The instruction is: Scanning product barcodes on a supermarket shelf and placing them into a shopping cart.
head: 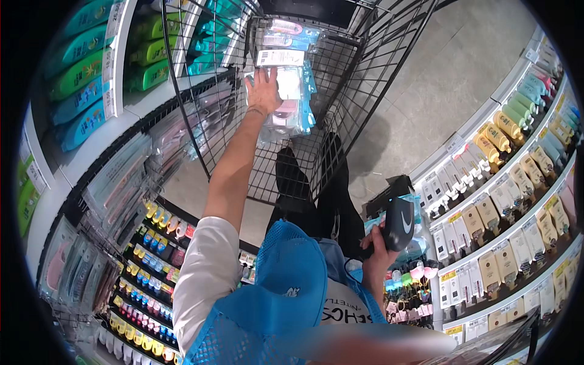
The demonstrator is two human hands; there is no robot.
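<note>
My left hand reaches into the black wire shopping cart. It lies flat with fingers spread on a row of clear plastic packages, with white, blue and pink cards or contents. At the far end of that row, combs show through their packaging. Down at my right side, my right hand grips a dark handheld barcode scanner, its head tilted upward. The scanner's handle is mostly hidden by the fingers.
Bottle shelves stand close along the left, above hanging packaged combs and brushes. On the right, curved-looking shelves hold boxes and tubes. Grey tiled floor runs between. Near my right hand hang small accessories.
</note>
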